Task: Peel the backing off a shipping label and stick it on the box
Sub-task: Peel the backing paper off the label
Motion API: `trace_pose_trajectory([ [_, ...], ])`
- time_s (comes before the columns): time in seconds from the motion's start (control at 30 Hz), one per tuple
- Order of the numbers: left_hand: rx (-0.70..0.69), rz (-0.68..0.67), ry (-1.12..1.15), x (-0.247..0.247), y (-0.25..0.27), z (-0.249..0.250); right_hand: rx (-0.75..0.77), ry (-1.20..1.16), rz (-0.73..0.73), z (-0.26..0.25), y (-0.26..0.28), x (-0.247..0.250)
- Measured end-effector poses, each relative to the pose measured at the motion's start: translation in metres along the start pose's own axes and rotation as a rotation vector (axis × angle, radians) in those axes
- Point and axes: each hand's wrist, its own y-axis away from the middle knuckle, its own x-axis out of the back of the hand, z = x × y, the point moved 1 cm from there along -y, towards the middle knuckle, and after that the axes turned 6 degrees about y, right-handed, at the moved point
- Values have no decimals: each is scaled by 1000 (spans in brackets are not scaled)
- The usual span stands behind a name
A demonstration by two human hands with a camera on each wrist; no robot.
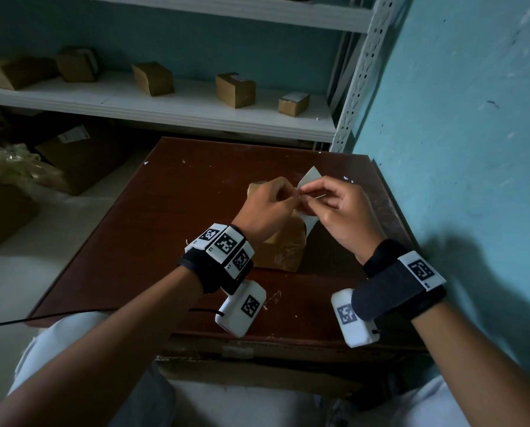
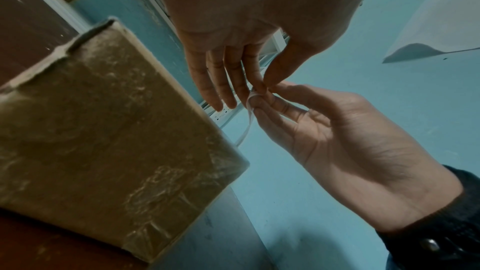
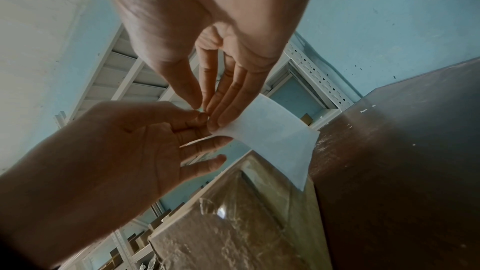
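A white shipping label (image 1: 307, 179) hangs in the air just above a tape-wrapped cardboard box (image 1: 283, 249) on the dark red-brown table (image 1: 165, 217). Both hands pinch the same corner of the sheet. My left hand (image 1: 289, 194) holds it between thumb and forefinger, and my right hand (image 1: 310, 195) pinches right beside it. In the right wrist view the label (image 3: 272, 137) spreads out to the right from the right hand (image 3: 207, 110) and the left hand (image 3: 200, 119), over the box (image 3: 246, 223). The left wrist view shows the label (image 2: 246, 122) edge-on, beside the box (image 2: 103, 130).
A white metal shelf (image 1: 196, 109) behind the table carries several small cardboard boxes (image 1: 235, 89). A blue wall (image 1: 457, 134) stands close on the right. Larger cartons (image 1: 79, 149) and crumpled plastic lie on the floor at left. A black cable (image 1: 42, 317) runs off the table's near left edge.
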Motion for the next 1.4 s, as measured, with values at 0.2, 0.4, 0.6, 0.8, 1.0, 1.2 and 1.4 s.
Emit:
trace_pose_trajectory([
  [0.2, 4, 3, -19, 0, 0, 0, 2, 13, -2, -2, 1, 0],
  [0.4, -4, -4, -36, 0, 1, 2, 11, 19, -10, -1, 2, 0],
  [0.6, -26, 8, -22, 0, 2, 2, -2, 15, 3, 0, 1, 0],
  [0.8, -32, 8, -16, 0, 3, 3, 7, 37, 3, -1, 2, 1],
  [1.0, -22, -5, -36, 0, 3, 3, 1, 38, -1, -3, 3, 1],
  [1.2, -23, -5, -36, 0, 4, 4, 5, 37, 4, -4, 3, 1],
  [1.4, -23, -21, -21, 0, 4, 5, -1, 44, 14, -4, 2, 1],
])
